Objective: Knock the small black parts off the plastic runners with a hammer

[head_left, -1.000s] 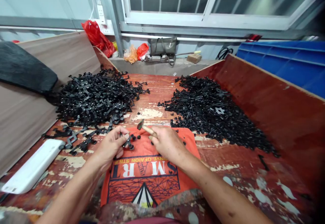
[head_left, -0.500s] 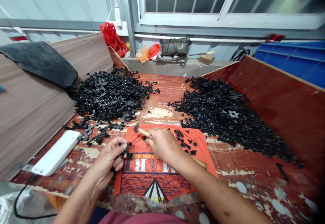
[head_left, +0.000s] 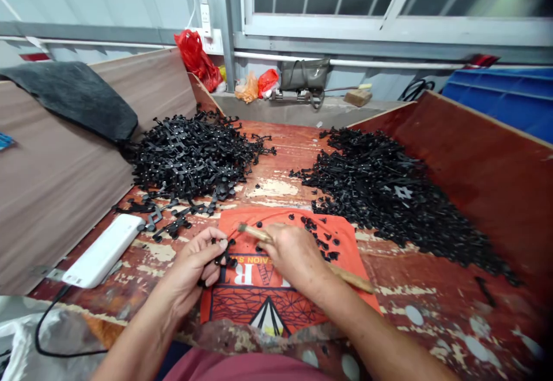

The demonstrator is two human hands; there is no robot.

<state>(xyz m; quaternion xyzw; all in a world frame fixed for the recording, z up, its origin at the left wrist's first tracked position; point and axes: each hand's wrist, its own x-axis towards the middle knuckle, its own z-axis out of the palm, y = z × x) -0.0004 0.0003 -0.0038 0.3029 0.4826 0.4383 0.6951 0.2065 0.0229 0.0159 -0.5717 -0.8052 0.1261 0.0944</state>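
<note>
My left hand point(head_left: 194, 266) pinches a small black plastic part point(head_left: 226, 256) between thumb and fingers, at the left edge of an orange printed cloth point(head_left: 242, 215). My right hand point(head_left: 292, 250) is closed around the wooden handle of a hammer point(head_left: 258, 233). The hammer's small head points left, just above and to the right of the held part; the handle's tail sticks out beneath my right wrist. Small round black pieces point(head_left: 332, 243) lie scattered on the cloth beyond my right hand. My fingers hide some of the held part.
A large heap of black parts point(head_left: 190, 153) lies at the left, another heap point(head_left: 380, 191) at the right. A white power bank point(head_left: 103, 248) with a cable sits on the left. Wooden boards point(head_left: 488, 156) wall the worn red table point(head_left: 276, 133).
The hammer head has come down a little toward the held part. My left hand keeps its grip on the part. The whole view has shifted slightly.
</note>
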